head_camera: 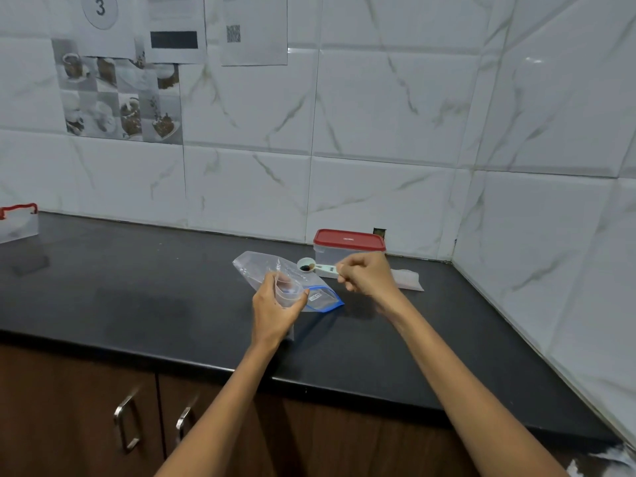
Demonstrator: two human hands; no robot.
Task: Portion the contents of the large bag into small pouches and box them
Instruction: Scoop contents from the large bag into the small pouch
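1. A black countertop runs along a wall of white marble-look tiles, with dark wooden cabinet doors and metal handles below its front edge.
2. Printed sheets are stuck to the wall at upper left, one with a circled number 3, above a tile pictured with cups.
3. A clear container with a red handle sits at the far left edge of the counter.
4. A clear plastic box with a red lid stands against the back wall, just behind the right hand.
5. The large clear bag with a blue zip edge lies flat on the counter, in front of and left of the box, partly under the left hand.
6. A flat pale packet, possibly more pouches, lies on the counter right of the right hand.
7. The left hand has thumb and fingers curled round a small clear pouch, holding its mouth open over the large bag.
8. The right hand pinches the handle of a white measuring spoon in curled fingers.
9. The spoon's bowl holds a little dark material and sits just above and behind the pouch's mouth.
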